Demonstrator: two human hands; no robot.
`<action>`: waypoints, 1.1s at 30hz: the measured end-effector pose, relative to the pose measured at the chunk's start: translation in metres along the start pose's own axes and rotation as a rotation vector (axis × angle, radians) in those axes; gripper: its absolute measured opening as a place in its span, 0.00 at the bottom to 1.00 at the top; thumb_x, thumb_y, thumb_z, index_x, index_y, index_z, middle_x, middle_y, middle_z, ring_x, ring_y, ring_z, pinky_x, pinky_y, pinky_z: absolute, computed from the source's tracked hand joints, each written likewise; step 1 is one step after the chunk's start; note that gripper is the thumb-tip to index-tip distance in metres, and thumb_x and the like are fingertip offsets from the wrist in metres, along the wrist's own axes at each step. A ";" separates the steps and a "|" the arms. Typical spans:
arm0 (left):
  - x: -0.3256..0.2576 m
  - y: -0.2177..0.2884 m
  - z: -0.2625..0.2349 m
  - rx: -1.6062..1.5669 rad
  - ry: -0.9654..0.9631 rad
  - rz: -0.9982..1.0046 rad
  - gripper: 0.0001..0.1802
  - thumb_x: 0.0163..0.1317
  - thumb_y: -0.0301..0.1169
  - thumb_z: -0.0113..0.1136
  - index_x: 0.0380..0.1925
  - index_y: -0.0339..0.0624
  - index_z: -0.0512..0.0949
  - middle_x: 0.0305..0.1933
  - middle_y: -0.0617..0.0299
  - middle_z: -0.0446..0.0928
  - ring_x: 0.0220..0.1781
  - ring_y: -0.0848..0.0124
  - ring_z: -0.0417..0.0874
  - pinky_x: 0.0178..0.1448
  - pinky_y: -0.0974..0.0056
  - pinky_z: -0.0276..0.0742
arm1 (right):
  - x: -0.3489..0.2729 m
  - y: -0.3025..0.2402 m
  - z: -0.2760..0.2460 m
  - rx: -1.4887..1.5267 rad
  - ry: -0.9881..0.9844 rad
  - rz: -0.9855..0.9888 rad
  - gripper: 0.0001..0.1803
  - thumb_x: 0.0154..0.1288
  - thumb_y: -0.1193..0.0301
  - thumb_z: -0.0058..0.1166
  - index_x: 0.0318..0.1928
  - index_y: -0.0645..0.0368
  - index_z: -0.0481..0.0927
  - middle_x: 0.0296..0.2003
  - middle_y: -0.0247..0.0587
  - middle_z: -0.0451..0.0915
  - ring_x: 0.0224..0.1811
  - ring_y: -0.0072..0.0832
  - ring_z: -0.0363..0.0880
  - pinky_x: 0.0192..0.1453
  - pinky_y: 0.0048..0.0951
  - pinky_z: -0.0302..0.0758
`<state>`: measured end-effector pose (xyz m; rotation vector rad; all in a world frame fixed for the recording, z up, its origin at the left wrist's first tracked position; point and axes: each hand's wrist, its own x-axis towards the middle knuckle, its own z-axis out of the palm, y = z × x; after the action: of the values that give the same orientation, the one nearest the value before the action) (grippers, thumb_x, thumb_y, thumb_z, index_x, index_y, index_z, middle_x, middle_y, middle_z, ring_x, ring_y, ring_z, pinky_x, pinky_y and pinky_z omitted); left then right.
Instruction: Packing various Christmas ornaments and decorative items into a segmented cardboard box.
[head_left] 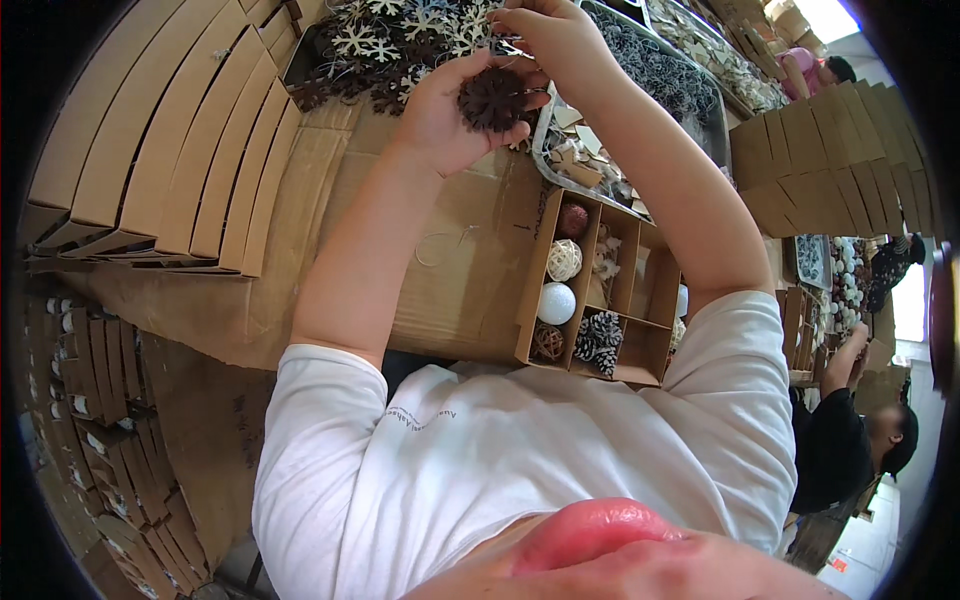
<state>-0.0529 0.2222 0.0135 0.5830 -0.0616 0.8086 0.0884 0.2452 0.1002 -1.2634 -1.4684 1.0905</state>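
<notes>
A small stack of dark brown snowflake ornaments [490, 99] lies in my left hand [438, 118], its fingers curled around them. Just above, my right hand [556, 40] has its fingers pinched together at the edge of the snowflake pile. Whatever sits between those fingertips is too small to make out. The pile of white and brown snowflakes [372, 42] spreads at the far side of the table. Nearer to me, below my right forearm, is a divided cardboard box [527, 318]. Its compartments hold balls [557, 302], a pine cone [598, 338] and wooden pieces [606, 252].
Stacked cardboard boxes [165, 130] rise at the left, with more [830, 150] at the right. A metal tray [727, 140] of wooden pieces and grey strings lies beyond my right forearm. A string loop [424, 250] rests on the cardboard. Other people [840, 450] work at the right.
</notes>
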 end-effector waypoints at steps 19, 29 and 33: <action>0.005 -0.002 0.007 0.117 0.488 0.139 0.09 0.65 0.29 0.49 0.38 0.35 0.76 0.44 0.52 0.79 0.43 0.61 0.78 0.33 0.64 0.73 | 0.025 0.030 -0.009 -0.136 0.067 -0.176 0.07 0.62 0.70 0.57 0.33 0.60 0.75 0.26 0.30 0.75 0.28 0.19 0.69 0.33 0.24 0.68; -0.009 0.039 -0.019 -0.171 0.600 0.497 0.08 0.65 0.27 0.43 0.36 0.35 0.71 0.37 0.53 0.76 0.38 0.62 0.75 0.32 0.63 0.67 | -0.005 0.047 -0.011 -1.071 -0.416 -0.279 0.16 0.59 0.56 0.56 0.39 0.55 0.82 0.33 0.43 0.82 0.35 0.40 0.82 0.40 0.40 0.77; -0.008 0.036 -0.016 -0.195 0.613 0.483 0.07 0.64 0.27 0.45 0.36 0.35 0.71 0.38 0.53 0.76 0.38 0.61 0.76 0.32 0.63 0.67 | -0.018 0.055 0.010 -1.281 -0.608 -0.378 0.17 0.59 0.57 0.57 0.42 0.53 0.82 0.33 0.44 0.83 0.36 0.40 0.82 0.40 0.42 0.77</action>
<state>-0.0865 0.2445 0.0142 0.1124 0.2890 1.4061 0.0921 0.2319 0.0431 -1.3479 -2.9596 0.1467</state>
